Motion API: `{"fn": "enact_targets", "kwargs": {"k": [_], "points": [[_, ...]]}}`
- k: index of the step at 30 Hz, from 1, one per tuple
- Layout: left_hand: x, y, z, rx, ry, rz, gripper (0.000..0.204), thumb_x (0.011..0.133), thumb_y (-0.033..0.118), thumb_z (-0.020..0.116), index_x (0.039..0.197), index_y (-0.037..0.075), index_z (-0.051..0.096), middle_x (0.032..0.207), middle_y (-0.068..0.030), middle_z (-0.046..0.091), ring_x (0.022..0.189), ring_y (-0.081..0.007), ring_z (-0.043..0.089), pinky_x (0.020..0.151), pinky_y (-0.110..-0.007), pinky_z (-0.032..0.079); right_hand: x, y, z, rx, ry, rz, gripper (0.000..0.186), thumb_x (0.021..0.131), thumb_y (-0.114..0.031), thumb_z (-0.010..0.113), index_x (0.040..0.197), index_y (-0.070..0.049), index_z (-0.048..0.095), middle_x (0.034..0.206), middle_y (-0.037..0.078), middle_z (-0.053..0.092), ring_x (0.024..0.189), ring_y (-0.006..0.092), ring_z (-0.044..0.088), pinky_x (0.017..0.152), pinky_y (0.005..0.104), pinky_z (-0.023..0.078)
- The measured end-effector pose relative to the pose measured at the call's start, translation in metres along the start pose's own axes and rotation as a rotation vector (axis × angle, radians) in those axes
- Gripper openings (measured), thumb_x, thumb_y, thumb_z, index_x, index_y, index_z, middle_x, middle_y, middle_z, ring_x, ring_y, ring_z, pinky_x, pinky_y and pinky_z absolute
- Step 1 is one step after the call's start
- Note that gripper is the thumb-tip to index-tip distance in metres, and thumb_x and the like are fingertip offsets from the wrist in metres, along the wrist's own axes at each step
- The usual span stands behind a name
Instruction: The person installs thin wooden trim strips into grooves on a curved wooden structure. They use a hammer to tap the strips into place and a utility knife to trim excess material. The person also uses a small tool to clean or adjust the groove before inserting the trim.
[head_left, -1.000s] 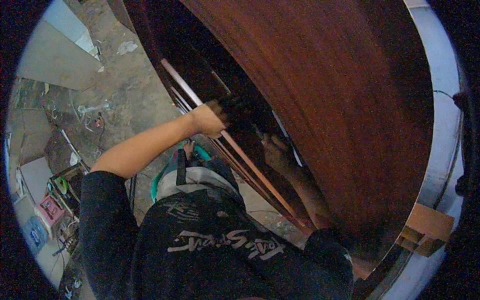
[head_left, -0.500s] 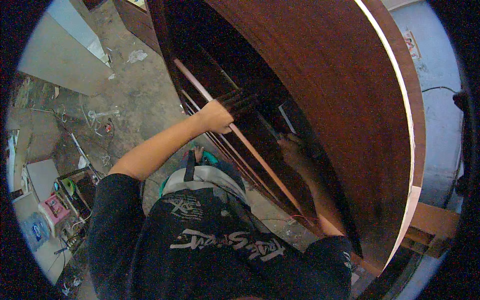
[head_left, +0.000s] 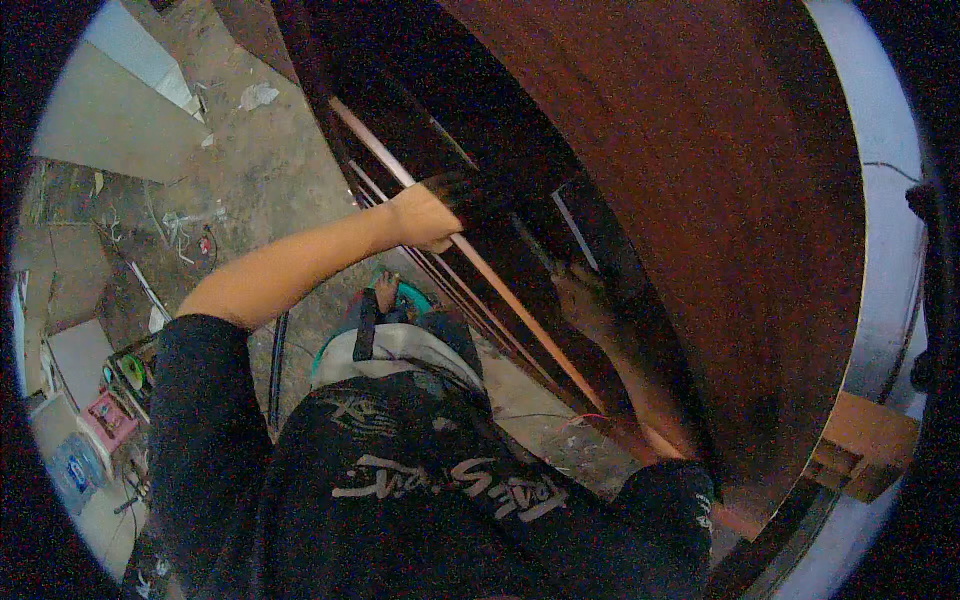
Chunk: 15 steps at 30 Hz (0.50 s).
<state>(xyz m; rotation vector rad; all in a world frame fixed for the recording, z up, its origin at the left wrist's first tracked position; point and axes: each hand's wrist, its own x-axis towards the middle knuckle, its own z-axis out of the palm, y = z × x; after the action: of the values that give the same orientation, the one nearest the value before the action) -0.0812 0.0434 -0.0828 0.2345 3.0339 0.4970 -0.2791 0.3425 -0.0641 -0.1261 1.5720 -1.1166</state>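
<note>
My left hand point(head_left: 424, 215) lies across the lit front edge point(head_left: 520, 310) of a dark brown wooden cabinet point(head_left: 720, 200). Its fingers reach over that edge into the shadowed inside and look stretched out, though the dark blurs them. Deeper in the cabinet, to the right, is my right hand point(head_left: 582, 298), dim and seemingly closed. A thin greyish strip point(head_left: 535, 245) runs up to its fingers; whether it is a held tool or part of the cabinet, I cannot make out. A pale narrow bar point(head_left: 575, 230) shows just beyond this hand.
A curved brown panel fills the right side, with a wooden frame piece point(head_left: 865, 445) beside it. On the left, a pale board point(head_left: 120, 120) leans over a floor with scraps point(head_left: 258, 96). A pink box point(head_left: 110, 418) and a blue container point(head_left: 78, 468) stand lower left.
The view has shifted, so the cabinet's curved outer edge sits farther right. My left arm appears slightly farther left; both hands keep nearly the same places at the cabinet.
</note>
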Motion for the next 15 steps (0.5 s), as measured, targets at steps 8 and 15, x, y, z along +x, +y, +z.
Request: {"fn": "enact_targets", "kwargs": {"k": [8, 15], "points": [[0.002, -0.006, 0.01, 0.087, 0.043, 0.13, 0.023, 0.071, 0.029, 0.065, 0.081, 0.009, 0.068, 0.073, -0.013, 0.067, 0.072, -0.0327, 0.07, 0.065, -0.048, 0.056, 0.001, 0.003, -0.007, -1.156, 0.089, -0.824, 0.013, 0.093, -0.015, 0.062, 0.105, -0.01, 0.063, 0.081, 0.001, 0.058, 0.07, 0.0115, 0.054, 0.061, 0.0234, 0.046], [-0.003, -0.033, 0.01, 0.067, 0.003, 0.052, 0.024, 0.07, 0.032, 0.065, 0.076, 0.009, 0.069, 0.075, -0.0125, 0.067, 0.073, -0.0324, 0.068, 0.065, -0.045, 0.056, 0.014, 0.005, -0.009, -1.507, 0.018, -0.782, 0.017, 0.095, -0.01, 0.055, 0.107, -0.001, 0.062, 0.094, 0.007, 0.062, 0.088, 0.0172, 0.056, 0.078, 0.0272, 0.048]]}}
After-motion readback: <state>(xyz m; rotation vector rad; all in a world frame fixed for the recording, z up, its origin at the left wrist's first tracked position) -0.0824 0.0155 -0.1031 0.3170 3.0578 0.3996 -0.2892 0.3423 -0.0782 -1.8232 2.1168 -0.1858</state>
